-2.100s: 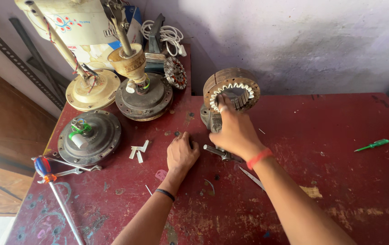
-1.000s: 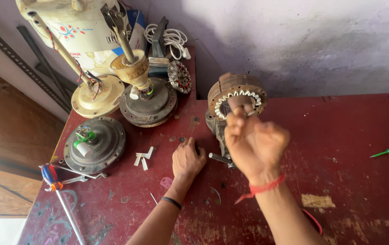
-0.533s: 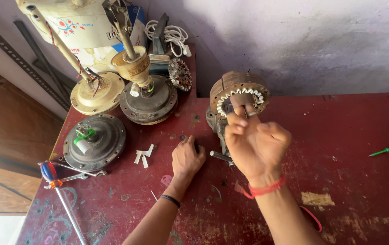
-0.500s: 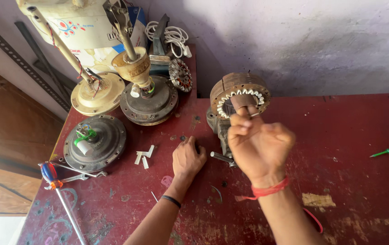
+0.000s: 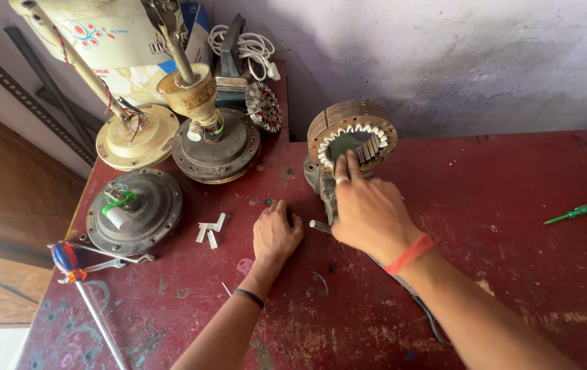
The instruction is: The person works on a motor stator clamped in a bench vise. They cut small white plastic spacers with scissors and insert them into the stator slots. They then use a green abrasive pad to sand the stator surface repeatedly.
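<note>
A round motor stator (image 5: 351, 130) with white slot liners stands upright on the red table (image 5: 512, 274), held in a small grey clamp (image 5: 317, 181). My right hand (image 5: 369, 209), a red thread at its wrist, reaches forward with two fingers stretched into the stator's inner ring, touching the slots. I see nothing gripped in it. My left hand (image 5: 276, 236), a dark band at its wrist, rests on the table just left of the clamp's handle, fingers loosely curled against the surface and holding nothing.
Three fan motor housings stand at the left: a dark one (image 5: 136, 212), a brown one with a shaft (image 5: 214, 140), a cream one (image 5: 136, 137). White plastic bits (image 5: 210, 229) lie nearby. A green screwdriver (image 5: 573, 214) lies far right. A wall runs behind.
My right hand, earlier raised in a fist in front of the stator, has dropped and stretched its fingers into the ring. My left hand has stayed in place.
</note>
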